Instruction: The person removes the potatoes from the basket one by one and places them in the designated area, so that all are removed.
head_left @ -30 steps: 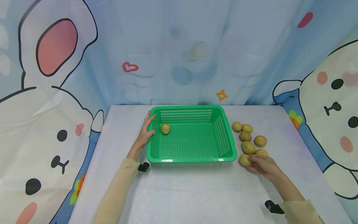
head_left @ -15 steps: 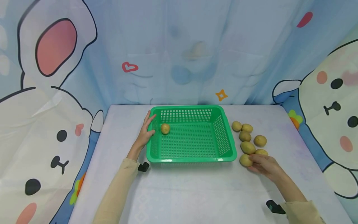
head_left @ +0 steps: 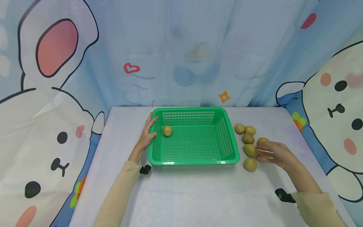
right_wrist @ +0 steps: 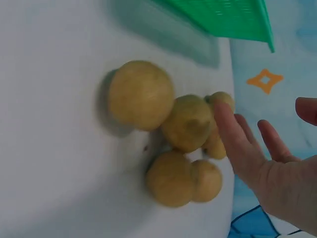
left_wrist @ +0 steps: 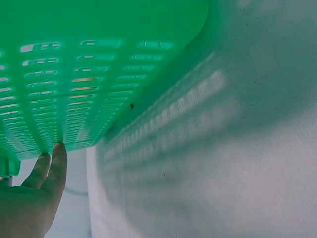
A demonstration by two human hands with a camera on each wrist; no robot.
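My left hand (head_left: 147, 135) holds the left rim of a green plastic basket (head_left: 195, 162). In the left wrist view its fingertips (left_wrist: 58, 151) lie against the slotted outer wall. One potato (head_left: 167, 130) sits inside the basket near the left end. Over the potatoes to the basket's right hovers my right hand (head_left: 276, 153), its fingers spread and nothing in them. The front potato (head_left: 250, 164) stands alone on the table; another potato (head_left: 250, 150) lies just behind it. Under my right fingers, one potato is mostly hidden.
Several more potatoes, among them a potato (head_left: 239, 128) at the back, lie between the basket and the table's right side. The white cloth-covered table (head_left: 198, 195) ends at a blue printed curtain (head_left: 181, 37) behind the basket.
My right hand has let go of the front potato and moved back and up over the neighbouring ones, its fingers opening. The left hand and the basket have stayed put.
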